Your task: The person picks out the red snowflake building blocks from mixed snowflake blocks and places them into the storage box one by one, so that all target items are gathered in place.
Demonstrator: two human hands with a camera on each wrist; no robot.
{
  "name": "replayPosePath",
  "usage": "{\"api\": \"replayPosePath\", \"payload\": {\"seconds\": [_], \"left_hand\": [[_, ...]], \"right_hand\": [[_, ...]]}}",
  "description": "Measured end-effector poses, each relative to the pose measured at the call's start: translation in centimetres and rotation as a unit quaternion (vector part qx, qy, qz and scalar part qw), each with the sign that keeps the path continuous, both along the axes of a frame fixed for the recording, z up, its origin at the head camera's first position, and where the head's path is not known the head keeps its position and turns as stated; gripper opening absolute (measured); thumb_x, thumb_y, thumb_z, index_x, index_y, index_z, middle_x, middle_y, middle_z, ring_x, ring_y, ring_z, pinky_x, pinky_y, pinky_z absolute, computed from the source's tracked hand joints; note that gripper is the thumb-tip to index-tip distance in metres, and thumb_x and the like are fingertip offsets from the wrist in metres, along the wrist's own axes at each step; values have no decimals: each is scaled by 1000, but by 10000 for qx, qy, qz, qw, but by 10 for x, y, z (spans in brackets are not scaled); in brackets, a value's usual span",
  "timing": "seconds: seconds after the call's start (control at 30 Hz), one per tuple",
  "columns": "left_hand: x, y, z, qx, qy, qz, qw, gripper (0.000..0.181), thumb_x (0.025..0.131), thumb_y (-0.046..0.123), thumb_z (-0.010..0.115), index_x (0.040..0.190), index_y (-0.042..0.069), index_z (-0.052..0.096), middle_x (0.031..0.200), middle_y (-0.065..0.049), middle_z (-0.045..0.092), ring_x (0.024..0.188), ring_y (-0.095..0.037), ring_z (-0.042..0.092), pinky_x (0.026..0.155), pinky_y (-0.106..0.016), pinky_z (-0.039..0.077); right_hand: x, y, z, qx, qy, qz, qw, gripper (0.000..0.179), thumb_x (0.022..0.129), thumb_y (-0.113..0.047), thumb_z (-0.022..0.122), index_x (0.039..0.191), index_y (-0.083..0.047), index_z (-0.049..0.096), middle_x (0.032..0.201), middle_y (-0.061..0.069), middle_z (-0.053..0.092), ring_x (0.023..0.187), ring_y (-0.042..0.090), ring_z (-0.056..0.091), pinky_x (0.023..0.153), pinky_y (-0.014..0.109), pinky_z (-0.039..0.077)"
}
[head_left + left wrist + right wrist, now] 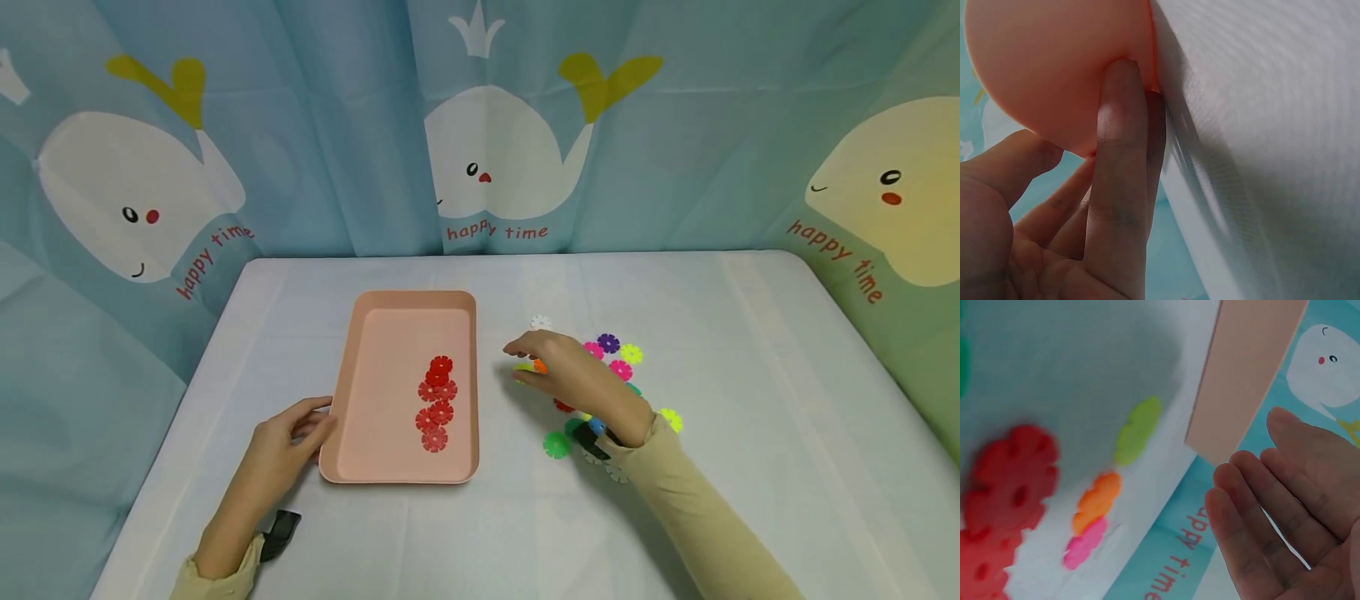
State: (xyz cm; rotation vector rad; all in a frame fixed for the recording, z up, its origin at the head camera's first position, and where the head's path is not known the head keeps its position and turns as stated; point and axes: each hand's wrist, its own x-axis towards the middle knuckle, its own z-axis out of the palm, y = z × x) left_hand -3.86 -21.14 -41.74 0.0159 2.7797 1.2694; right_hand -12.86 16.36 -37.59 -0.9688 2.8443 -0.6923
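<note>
A pink rectangular tray (375,400) lies on the white table, with several red flower-shaped discs (435,417) overlapping in its right half. My left hand (288,437) holds the tray's left edge near the front corner; in the left wrist view its fingertips (1124,81) press the outer wall and the thumb is at the rim. My right hand (558,367) hovers between the tray and a loose spread of coloured discs, its fingers extended and nothing in them. Below it in the right wrist view are a red disc (1016,475) and an orange disc (1096,501).
Right of the tray lie more discs: purple (608,343), yellow (632,354), green (557,445) and white (540,322) among them, some hidden under my right arm. A blue whale-print curtain (360,150) hangs behind the table (787,417).
</note>
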Motion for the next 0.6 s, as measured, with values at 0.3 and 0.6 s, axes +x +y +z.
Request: {"api": "replayPosePath", "payload": {"seconds": [0.3,0.6], "left_hand": [[-1,1,2,-98,33,-32,9999,40,101,27,60,134,5,60,112,-12,72,103,-28,70,82,-35,56],[0,0,2,15,-108,6,9999,41,101,28,60,135,5,59,114,-13,71,104,-28,70,75,-24,55]], "right_hand": [[8,18,-7,85,91,-24,9999,34,84,-6,79,115,3,69,110,14,71,98,29,69,87,42,57],[11,30,-16,82,341,187,9992,30,82,-4,81,109,3,71,104,12,69,93,26,67,82,38,58]]}}
